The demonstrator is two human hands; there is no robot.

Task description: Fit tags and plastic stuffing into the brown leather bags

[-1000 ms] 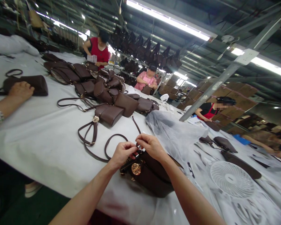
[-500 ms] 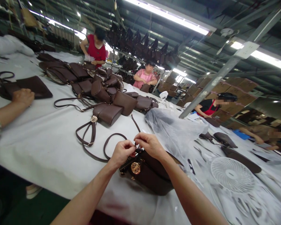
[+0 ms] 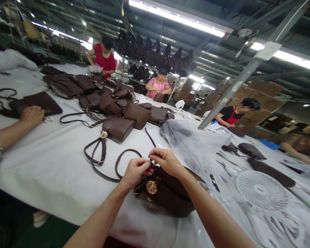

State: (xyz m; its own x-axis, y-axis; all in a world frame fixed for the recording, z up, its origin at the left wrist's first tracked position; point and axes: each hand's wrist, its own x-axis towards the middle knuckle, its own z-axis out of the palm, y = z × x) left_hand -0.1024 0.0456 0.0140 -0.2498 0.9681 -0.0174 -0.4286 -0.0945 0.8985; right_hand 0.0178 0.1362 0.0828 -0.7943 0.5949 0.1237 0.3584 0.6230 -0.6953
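Note:
A dark brown handbag (image 3: 170, 201) with a round gold emblem (image 3: 151, 187) lies on the white-covered table (image 3: 54, 158) in front of me. At its upper left end my left hand (image 3: 138, 171) is closed in a pinch on a thin dark strap. My right hand (image 3: 166, 161) pinches the same spot from the other side, wrist over the bag. The fingertips nearly meet and partly hide the grip. A black tag with light lettering (image 3: 145, 179) hangs below my left fingers. One loose brown strap (image 3: 117, 165) loops on the table to the left.
Several brown bags (image 3: 119, 128) are piled beyond my hands. Clear plastic sheeting (image 3: 191, 141) lies right of them, and a white fan (image 3: 260, 190) stands nearer. A metal post (image 3: 227, 93) rises from the far table edge. At left, a co-worker's hand (image 3: 33, 115) rests on another bag.
My hands keep pinching at the bag's end with only slight finger motion. At left, the co-worker's bag has been turned and shifted right. The view has shifted slightly.

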